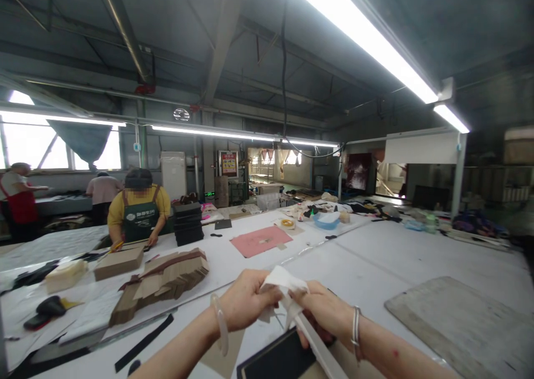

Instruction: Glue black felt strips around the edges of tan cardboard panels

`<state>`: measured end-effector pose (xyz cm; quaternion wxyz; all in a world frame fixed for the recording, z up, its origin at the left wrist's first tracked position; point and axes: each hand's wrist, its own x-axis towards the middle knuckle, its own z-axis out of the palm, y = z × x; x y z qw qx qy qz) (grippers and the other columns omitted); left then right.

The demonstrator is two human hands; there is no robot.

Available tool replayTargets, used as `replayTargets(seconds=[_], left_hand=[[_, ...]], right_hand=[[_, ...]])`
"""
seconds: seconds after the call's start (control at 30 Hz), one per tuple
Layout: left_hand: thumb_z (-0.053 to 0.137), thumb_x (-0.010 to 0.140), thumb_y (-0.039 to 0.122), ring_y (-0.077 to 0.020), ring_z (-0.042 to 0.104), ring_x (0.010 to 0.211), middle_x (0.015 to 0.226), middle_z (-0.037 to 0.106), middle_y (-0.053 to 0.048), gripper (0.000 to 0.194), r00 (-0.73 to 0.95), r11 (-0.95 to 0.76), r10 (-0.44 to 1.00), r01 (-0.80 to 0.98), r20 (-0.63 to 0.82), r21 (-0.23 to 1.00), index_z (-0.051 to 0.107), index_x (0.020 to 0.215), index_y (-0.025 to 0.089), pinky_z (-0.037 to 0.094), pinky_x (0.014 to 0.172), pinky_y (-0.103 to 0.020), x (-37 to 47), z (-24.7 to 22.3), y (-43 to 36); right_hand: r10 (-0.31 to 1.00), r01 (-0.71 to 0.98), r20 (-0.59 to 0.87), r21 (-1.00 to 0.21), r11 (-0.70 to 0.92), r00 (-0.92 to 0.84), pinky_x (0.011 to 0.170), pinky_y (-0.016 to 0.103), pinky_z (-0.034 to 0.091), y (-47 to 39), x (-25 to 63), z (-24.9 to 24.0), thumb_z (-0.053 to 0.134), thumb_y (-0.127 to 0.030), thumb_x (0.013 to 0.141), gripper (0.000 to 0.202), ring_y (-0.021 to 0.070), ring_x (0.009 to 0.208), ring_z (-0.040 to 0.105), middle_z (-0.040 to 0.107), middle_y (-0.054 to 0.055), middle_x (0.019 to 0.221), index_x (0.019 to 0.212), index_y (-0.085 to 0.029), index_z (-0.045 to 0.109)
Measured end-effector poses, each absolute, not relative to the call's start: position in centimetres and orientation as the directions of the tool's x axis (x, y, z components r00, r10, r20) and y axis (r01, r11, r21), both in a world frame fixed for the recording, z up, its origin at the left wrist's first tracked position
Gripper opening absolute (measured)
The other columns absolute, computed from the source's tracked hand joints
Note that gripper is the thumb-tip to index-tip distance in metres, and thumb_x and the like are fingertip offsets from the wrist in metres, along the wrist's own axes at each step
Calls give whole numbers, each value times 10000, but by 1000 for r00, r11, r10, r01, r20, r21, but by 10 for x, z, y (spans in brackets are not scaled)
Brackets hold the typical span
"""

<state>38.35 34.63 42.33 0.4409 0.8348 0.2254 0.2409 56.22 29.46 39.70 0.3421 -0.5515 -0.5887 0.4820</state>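
Note:
My left hand (247,300), with a pale bangle at the wrist, pinches one side of a crumpled white cloth-like piece (285,277). Opposite it, my right hand (327,311), wearing silver bangles, grips the other side. A long, narrow white strip (319,346) runs from between the hands down toward the bottom edge; I cannot tell whether it is joined to the white piece. Below the hands lies a black, flat, board-like piece (277,358) with a light edge, partly covered by my right hand and the strip. The fingertips are partly hidden by the white piece.
On the white table (362,279), a grey board (463,323) lies right and a pink sheet (261,241) ahead. Left are stacked brown cardboard pieces (167,281), a black strip (144,343) and a black stack (187,226). A co-worker in a green apron (139,220) works across the table.

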Motion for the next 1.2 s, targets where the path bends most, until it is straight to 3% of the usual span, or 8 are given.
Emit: replayTargets(seconds=[0.13,0.3,0.5,0.83,0.93,1.07,1.13,1.2], left_hand=[[483,870,342,-102,433,664,720,532,26,238,785,-560,545,78,295,825,628,852,153,352,628,-219,384,421,337],[478,893,356,-130,520,796,852,614,-4,229,755,-705,484,37,443,708,645,904,200,385,757,-238,381,419,334],[511,876,290,-129,542,789,825,606,-24,175,782,-839,369,47,503,542,654,845,193,397,723,-217,373,420,327],[479,872,252,-181,565,874,1007,651,-71,193,812,-948,287,164,508,275,658,939,225,399,765,-273,366,413,329],[486,873,272,-173,567,904,1016,655,-43,203,832,-903,348,175,431,392,681,925,256,390,797,-264,364,417,324],[612,712,155,-166,569,876,928,663,0,222,764,-607,564,128,312,784,651,918,229,391,777,-258,368,415,331],[593,632,102,-175,578,910,983,671,-12,349,766,-317,608,-6,208,948,615,967,197,395,793,-271,374,406,341],[564,608,92,-182,590,940,1055,669,-48,428,782,-39,607,-143,137,989,592,1029,167,402,810,-284,380,396,351]], right_hand=[[952,248,-207,-957,-149,-224,254,140,259,294,566,403,432,-379,734,350,99,299,435,627,87,516,865,-94,586],[929,108,-253,-967,-232,-270,330,195,443,294,564,409,499,-311,589,274,126,334,490,543,4,441,802,-151,560],[902,57,-260,-965,-256,-344,289,155,401,299,568,409,634,-175,498,195,67,334,404,507,-36,483,671,-156,547],[808,253,-413,-909,-332,-420,307,145,411,309,573,426,556,-139,495,228,122,360,512,580,32,459,721,-141,586],[858,254,-376,-919,-300,-349,332,143,399,305,570,429,579,-110,448,221,105,386,489,567,-6,469,661,-160,546],[954,429,-215,-897,-108,-209,392,152,325,294,569,431,626,-98,494,183,81,452,433,509,-64,508,634,-165,530],[977,678,12,-718,157,-214,457,183,329,287,569,430,615,-75,578,143,97,520,456,527,-53,570,679,-157,555],[864,831,251,-257,494,-436,552,239,381,280,568,426,588,-25,629,181,145,640,517,596,1,709,765,-144,577]])
